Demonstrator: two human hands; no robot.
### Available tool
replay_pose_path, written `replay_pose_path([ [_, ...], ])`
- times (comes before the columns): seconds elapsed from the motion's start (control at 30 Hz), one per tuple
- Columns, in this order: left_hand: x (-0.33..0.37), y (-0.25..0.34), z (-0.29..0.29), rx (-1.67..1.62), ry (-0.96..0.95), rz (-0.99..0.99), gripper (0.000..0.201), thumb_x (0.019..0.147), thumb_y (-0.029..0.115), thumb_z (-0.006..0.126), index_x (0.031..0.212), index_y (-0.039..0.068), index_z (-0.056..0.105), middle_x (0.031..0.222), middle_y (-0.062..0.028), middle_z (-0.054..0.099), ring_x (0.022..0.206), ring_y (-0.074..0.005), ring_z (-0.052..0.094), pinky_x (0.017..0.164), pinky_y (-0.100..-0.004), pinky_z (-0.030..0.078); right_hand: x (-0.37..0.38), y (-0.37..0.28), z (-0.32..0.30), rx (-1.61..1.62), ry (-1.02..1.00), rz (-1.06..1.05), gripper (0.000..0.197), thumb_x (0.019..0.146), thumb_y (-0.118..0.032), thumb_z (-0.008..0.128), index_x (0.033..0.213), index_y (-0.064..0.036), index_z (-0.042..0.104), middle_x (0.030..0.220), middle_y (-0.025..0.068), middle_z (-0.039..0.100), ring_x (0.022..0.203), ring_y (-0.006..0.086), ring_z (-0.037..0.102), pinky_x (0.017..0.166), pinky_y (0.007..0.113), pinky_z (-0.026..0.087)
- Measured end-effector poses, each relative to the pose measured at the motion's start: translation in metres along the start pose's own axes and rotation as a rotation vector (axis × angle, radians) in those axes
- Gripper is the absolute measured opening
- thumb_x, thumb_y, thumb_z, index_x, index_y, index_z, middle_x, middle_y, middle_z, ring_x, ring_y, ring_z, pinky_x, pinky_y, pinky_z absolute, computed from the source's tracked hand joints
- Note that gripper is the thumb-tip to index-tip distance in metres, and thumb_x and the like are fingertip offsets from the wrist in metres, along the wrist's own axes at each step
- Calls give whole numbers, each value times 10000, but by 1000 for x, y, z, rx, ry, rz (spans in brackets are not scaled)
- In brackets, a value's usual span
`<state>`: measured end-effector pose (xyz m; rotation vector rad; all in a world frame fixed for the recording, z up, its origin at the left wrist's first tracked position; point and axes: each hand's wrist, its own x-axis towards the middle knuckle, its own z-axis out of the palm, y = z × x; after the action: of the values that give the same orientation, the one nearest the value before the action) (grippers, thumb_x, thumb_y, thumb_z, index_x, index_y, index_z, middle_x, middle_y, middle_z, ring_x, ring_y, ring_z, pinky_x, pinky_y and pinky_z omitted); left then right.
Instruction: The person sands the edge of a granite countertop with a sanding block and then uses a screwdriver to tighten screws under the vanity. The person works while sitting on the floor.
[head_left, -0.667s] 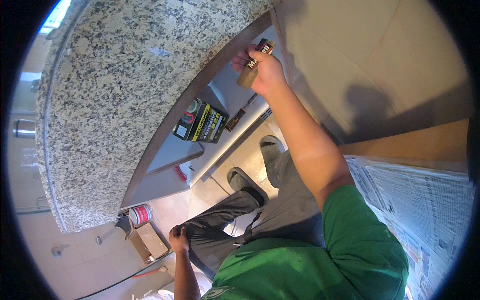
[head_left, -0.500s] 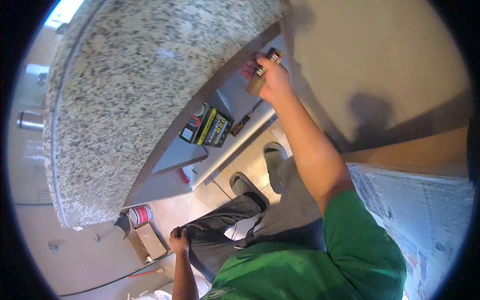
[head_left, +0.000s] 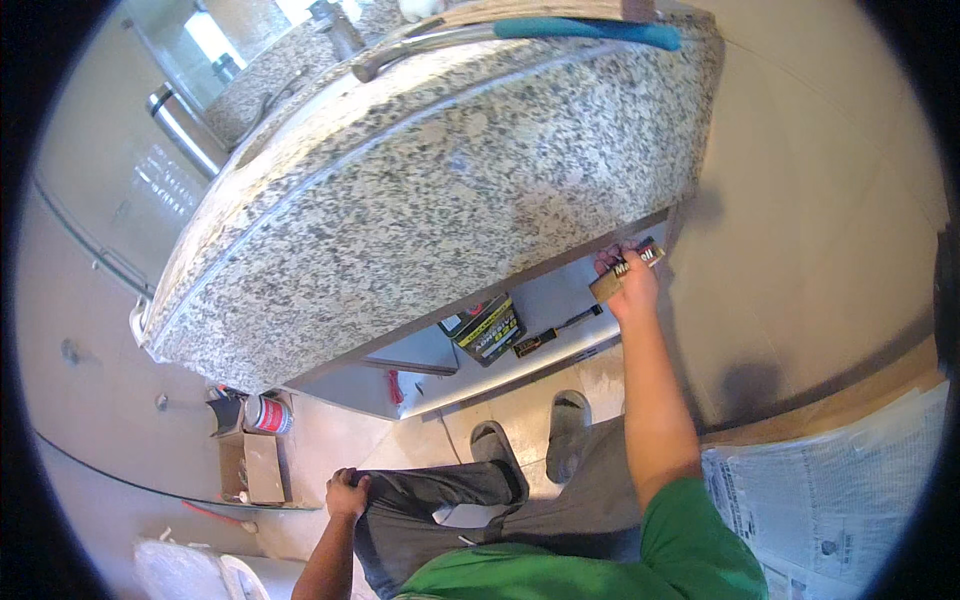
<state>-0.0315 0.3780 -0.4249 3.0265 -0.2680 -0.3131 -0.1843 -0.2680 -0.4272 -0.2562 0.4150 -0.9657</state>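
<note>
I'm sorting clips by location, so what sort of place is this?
Probably a bathroom or washroom serving as a work area: what looks like a tap rises beyond a speckled stone counter, and a teal-handled tool lies along the counter's upper edge.

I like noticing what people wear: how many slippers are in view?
2: the left slipper and the right slipper, side by side on the tiled floor before the open cabinet. Others could be hidden.

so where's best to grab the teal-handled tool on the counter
Probably across the teal handle, coming from the person's near side: it's long and lies along the near edge of the stone counter, the metal shaft pointing left.
</note>
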Motion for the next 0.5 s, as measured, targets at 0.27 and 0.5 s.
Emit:
replay_pose_path([
  [0.27, -4, 2, -4, 13, -3, -26, 556, 898, 465, 677, 1311, 93, 661, 1415, -123, 587, 1338, -343, 504, 1124, -436, 425, -23, 2, 5, 48, 101, 49, 26, 942, -65, 572, 953, -71, 549, 786, 82, 552, 735, 238, 578, 759, 479, 579],
  [0.5, 1, -7, 6, 29, 17, 28, 529, 907, 438, 676, 1306, 91, 658, 1411, -117, 591, 1321, -341, 516, 1112, -443, 432, -1, 24, -28, -388, 231, 145, 203, 953, -83, 530, 1119, 17, 590, 830, 105, 537, 786, 287, 616, 781, 496, 601],
])
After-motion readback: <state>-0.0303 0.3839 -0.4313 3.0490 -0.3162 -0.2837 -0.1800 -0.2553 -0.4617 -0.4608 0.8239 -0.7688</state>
